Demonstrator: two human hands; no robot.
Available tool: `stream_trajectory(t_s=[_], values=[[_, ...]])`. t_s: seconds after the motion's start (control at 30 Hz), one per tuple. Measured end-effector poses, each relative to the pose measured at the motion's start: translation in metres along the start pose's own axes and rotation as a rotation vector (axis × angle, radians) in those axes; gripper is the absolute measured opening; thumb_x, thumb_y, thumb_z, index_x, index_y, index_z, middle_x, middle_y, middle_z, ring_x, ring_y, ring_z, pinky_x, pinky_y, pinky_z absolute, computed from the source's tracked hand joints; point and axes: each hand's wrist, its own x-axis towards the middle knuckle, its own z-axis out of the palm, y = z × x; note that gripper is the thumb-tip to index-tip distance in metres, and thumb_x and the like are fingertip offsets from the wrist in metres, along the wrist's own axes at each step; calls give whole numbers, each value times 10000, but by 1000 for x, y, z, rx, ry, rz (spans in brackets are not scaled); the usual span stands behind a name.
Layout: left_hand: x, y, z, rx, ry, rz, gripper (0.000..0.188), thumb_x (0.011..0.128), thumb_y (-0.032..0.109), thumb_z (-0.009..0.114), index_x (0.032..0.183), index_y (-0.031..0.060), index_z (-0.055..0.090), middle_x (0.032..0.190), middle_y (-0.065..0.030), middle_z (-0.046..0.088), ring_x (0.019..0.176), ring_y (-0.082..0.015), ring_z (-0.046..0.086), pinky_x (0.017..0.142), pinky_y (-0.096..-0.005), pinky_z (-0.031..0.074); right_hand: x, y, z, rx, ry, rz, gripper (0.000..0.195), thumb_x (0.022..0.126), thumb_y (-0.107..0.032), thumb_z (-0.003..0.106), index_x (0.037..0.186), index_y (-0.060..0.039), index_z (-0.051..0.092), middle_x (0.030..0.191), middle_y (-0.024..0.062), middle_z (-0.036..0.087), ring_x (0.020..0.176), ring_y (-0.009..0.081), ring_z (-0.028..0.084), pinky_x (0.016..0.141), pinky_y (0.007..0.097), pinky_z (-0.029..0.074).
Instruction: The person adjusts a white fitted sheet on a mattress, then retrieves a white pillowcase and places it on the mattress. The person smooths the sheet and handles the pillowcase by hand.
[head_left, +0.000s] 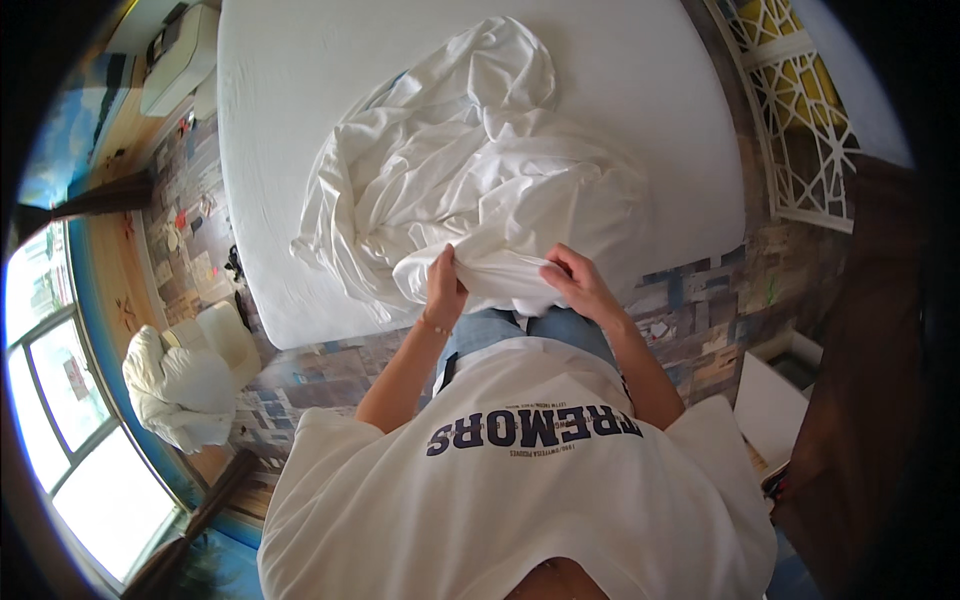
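A large white fabric cover (480, 172) lies bunched in loose folds on the bed, its near edge raised in front of my legs. My left hand (445, 286) grips that edge, thumb on top. A short way to the right, my right hand (576, 279) pinches the same edge, and the cloth is drawn fairly taut between the two. Beneath the heap is a mattress with a white fitted sheet (277, 150). A small bluish patch shows at the cover's far left fold. What lies inside the folds is hidden.
White bedding (180, 382) is heaped on a cream seat (229, 341) at left, by the window (67, 390). Small items litter the patchwork-patterned floor (187, 240). A white lattice screen (802, 112) stands at far right, with a white bin-like box (772, 405) nearer me.
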Motion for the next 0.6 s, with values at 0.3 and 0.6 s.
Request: stream_trajectory(t_s=[0.3, 0.6], values=[[-77, 12, 33, 972, -59, 620, 107, 891, 112, 570, 856, 11, 576, 692, -67, 634, 623, -139, 648, 515, -268, 498, -67, -180, -116, -340, -139, -372, 128, 765, -34, 639, 749, -20, 513, 574, -3, 379, 518, 101, 294, 483, 271, 240], [-62, -16, 148, 1583, -419, 994, 517, 767, 325, 716, 1250, 289, 536, 1511, -48, 232, 1396, -424, 65, 1040, -664, 219, -107, -197, -254, -163, 276, -749, 286, 748, -222, 672, 750, -54, 440, 686, 82, 444, 600, 114, 350, 524, 257, 251]])
